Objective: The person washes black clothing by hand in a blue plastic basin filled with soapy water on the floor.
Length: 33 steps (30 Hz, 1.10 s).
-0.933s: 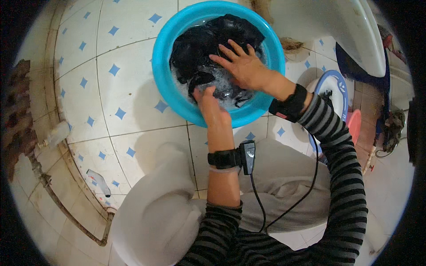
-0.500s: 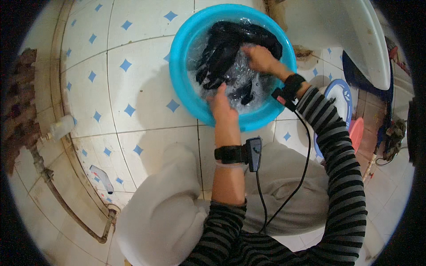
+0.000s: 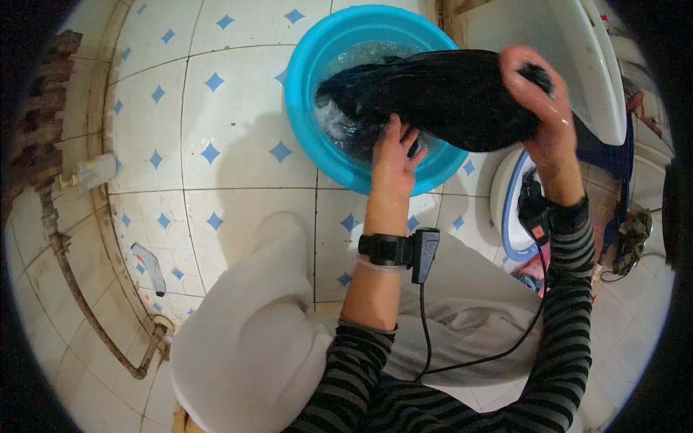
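Note:
A wet black garment (image 3: 447, 97) stretches out of the blue basin (image 3: 307, 137) toward the right; its exact kind does not show. Its right end is up over the basin's rim, gripped by my right hand (image 3: 545, 97), whose fingers wrap round the bunched cloth. The left end still lies in the sudsy water (image 3: 339, 126). My left hand (image 3: 393, 148) is over the near part of the basin, fingers apart, close to the underside of the cloth. Whether its fingertips touch the fabric, I cannot tell.
Right of the basin stands a white bowl with a blue rim (image 3: 511, 238), mostly behind my right forearm. A white ceramic fixture (image 3: 599, 72) rises at the upper right. A white brush-like object (image 3: 148, 267) lies at left, near a rusty pipe (image 3: 94, 317).
My right hand has moved from inside the basin up and to the right, pulling one end of the black garment out of the water. My left hand has shifted slightly right.

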### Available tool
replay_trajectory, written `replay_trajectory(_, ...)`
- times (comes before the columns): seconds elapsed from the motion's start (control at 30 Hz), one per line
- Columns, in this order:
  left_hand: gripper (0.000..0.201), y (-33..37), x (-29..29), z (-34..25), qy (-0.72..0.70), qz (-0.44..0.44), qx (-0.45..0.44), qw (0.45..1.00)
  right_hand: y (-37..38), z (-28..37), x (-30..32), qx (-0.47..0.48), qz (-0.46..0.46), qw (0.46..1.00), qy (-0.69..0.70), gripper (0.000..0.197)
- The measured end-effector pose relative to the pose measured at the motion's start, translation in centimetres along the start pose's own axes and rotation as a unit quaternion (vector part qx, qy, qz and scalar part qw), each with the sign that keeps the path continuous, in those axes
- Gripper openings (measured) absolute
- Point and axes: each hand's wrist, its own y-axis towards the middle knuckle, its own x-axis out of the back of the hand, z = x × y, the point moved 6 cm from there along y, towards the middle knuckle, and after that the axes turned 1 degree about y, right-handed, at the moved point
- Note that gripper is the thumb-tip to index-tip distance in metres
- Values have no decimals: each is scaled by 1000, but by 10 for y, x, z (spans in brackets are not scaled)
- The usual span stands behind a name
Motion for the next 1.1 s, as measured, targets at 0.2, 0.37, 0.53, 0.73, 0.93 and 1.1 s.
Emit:
replay_trajectory(0.2,40,-10,-27,1,-121,123,12,985,-31,50,39,157,14,988,5,32)
replay_trajectory(0.37,36,-10,-22,-21,-59,106,-80,989,-20,41,36,140,32,990,11,37)
replay_trajectory(0.53,34,-28,-26,-67,-84,54,-193,976,15,-23,46,40,21,984,-174,36)
replay_trajectory(0.73,27,-29,-16,-84,-46,-13,-242,969,29,-108,17,100,134,814,-557,51)
replay_trajectory(0.93,40,-1,26,-59,-11,-114,-162,980,29,-180,-39,44,247,770,-587,74)
replay_trajectory(1.1,38,0,34,-35,32,-297,-92,950,47,-226,-26,-96,415,645,-634,70)
